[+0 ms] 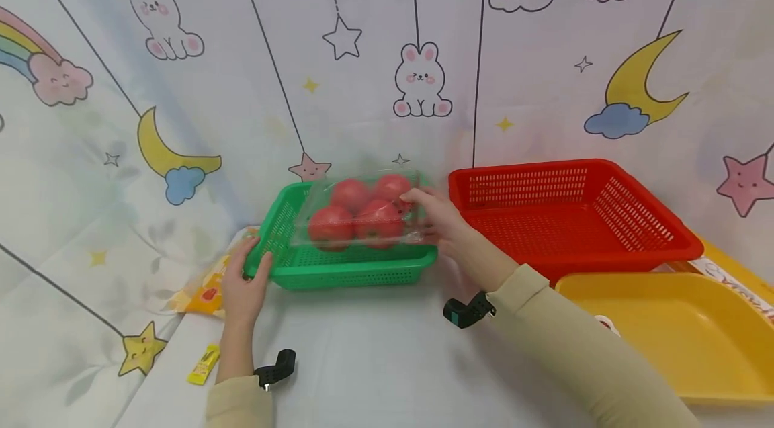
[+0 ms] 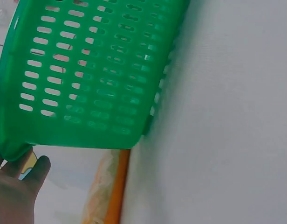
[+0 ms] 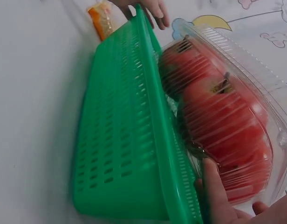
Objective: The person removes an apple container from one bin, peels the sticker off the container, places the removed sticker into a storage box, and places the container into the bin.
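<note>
A clear plastic box of red apples is in my right hand, which grips it by its right end with the thumb on top. The box is tilted over the green basket, partly inside its rim. In the right wrist view the apples show through the ribbed lid, beside the basket's wall. My left hand holds the basket's left front corner, fingers over the rim. In the left wrist view its thumb sticks out below that corner of the basket.
At the right stands a red basket, with a yellow tray in front of it. An orange-and-clear food packet lies behind my left hand. A small yellow sachet is left of my left forearm. A patterned cloth hangs behind.
</note>
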Available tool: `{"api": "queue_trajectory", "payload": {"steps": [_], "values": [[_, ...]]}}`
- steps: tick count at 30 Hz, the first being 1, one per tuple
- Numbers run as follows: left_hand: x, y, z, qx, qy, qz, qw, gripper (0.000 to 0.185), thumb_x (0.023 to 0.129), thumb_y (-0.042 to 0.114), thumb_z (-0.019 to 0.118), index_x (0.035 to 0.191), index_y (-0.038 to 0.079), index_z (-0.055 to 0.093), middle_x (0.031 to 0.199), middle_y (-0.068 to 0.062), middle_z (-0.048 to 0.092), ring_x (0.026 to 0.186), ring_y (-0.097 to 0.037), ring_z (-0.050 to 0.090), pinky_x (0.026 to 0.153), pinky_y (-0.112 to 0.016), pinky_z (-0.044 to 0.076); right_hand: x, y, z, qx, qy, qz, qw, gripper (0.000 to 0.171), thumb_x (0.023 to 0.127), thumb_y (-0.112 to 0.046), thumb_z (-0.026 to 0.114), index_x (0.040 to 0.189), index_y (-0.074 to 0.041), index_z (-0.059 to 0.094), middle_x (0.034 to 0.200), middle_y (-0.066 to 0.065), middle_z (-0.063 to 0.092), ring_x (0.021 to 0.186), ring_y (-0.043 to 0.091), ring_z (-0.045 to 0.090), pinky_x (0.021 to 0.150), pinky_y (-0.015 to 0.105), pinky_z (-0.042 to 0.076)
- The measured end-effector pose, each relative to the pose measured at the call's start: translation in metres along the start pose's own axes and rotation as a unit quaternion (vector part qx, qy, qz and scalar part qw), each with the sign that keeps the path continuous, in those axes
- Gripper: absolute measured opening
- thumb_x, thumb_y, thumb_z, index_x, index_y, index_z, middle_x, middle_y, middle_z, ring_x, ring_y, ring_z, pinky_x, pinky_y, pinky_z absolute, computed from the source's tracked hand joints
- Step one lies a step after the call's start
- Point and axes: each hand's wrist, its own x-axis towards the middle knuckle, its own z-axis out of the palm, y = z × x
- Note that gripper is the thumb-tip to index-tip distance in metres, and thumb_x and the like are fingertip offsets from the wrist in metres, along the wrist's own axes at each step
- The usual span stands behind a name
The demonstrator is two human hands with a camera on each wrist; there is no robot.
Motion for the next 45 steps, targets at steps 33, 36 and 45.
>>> {"api": "queue_trajectory", "payload": {"steps": [33,36,45], "values": [[-0.008,-0.014,0.003,0.006,0.026,-0.010,0.9996,0.040,0.098,0.028,0.068,0.131,0.005,0.065,0.150,-0.009,0.050,0.141,-0.032,0.039,0.115,-0.051,0.032,0.044,0.031,0.058,-0.054,0.005,0.059,0.997,0.071,0.091,-0.030,0.068,0.150,-0.003,0.038,0.143,0.024,0.041,0.123,0.044,0.050,0.098,0.048,0.050],[-0.007,-0.014,0.004,0.007,0.025,-0.006,0.9996,0.040,0.097,0.026,0.069,0.130,0.003,0.066,0.150,-0.010,0.050,0.140,-0.033,0.040,0.115,-0.052,0.031,0.041,0.032,0.058,-0.069,-0.002,0.040,0.997,0.073,0.094,-0.028,0.065,0.156,-0.007,0.032,0.152,0.020,0.035,0.130,0.045,0.045,0.100,0.050,0.047],[-0.005,-0.017,0.006,0.005,0.021,0.001,0.9998,0.039,0.097,0.026,0.068,0.128,0.002,0.066,0.150,-0.011,0.049,0.141,-0.033,0.039,0.115,-0.053,0.030,0.022,0.019,0.044,-0.106,-0.027,-0.037,0.993,0.067,0.099,-0.022,0.059,0.158,-0.007,0.030,0.158,0.017,0.034,0.141,0.041,0.036,0.113,0.051,0.034]]}}
